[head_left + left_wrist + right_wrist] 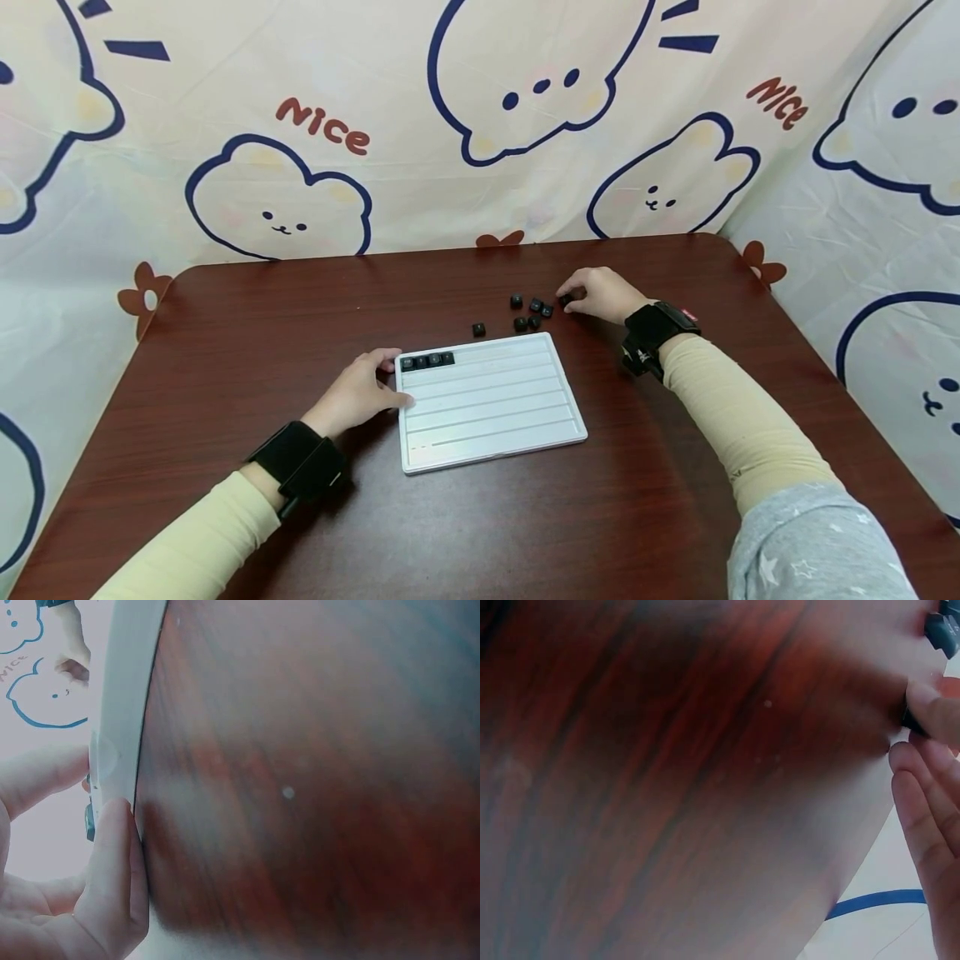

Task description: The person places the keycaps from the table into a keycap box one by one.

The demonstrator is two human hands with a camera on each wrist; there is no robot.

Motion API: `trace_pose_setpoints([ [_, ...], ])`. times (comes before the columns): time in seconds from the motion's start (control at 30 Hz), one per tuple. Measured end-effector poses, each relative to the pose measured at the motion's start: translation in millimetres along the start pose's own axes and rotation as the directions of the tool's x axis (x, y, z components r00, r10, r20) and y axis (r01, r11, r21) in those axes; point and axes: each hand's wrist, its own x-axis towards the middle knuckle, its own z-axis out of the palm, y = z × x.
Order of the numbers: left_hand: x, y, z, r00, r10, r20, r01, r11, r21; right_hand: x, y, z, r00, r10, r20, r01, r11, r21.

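A white board with raised ridges running across it lies on the table. Along its top-left ridge sits a short row of black keycaps. My left hand grips the board's left edge, thumb over the rim; the left wrist view shows its fingers right against the side of the board. Beyond the board's top-right corner, my right hand pinches a black keycap between thumb and fingertips, close over the table. Several loose keycaps lie to the left of that hand.
One keycap stands apart, just above the board's top edge. The dark wooden table has rounded far corners. A white curtain printed with cartoon shapes hangs behind it and along both sides.
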Motion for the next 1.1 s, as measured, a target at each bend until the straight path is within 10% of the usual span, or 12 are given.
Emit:
trace_pose_setpoints([
  [1.1, 0.8, -0.4, 0.9, 1.000, 0.004, 0.001, -0.004, 1.000, 0.007, -16, -1, 2, 1.000, -0.011, -0.014, 0.013, 0.995, 0.099],
])
